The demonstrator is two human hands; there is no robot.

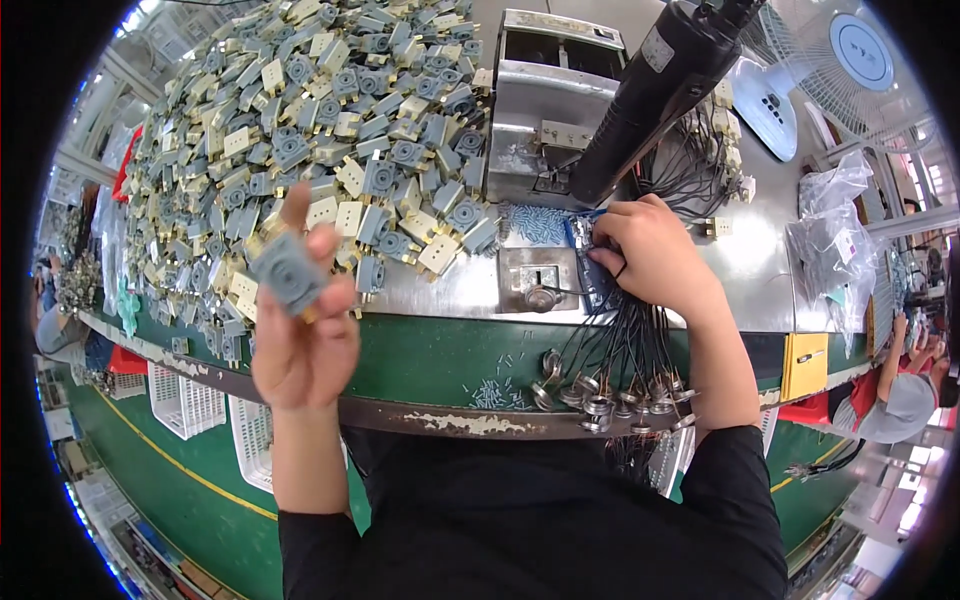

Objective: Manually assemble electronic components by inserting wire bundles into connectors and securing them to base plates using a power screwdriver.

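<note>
My left hand (pixel 300 350) is raised at the near edge of a big heap, slightly blurred. Between its thumb and fingers is a grey square plastic housing (pixel 288 272) with a round recess and brass terminals. My right hand (pixel 655 250) bends over a bundle of black wires (pixel 635 330), its fingers closed on them beside a blue-edged metal holder (pixel 590 262). Round metal caps (pixel 598 410) at the wire ends hang over the bench edge. What lies right under the right fingertips is partly hidden.
A heap of grey and cream housings (pixel 330 110) covers the bench's left. A black electric screwdriver (pixel 650 100) leans before a metal fixture (pixel 535 120). Blue screws (pixel 540 225) and silver screws (pixel 495 393) lie nearby. A fan (pixel 765 105), a plastic bag (pixel 840 240) and a yellow pad (pixel 804 367) are right.
</note>
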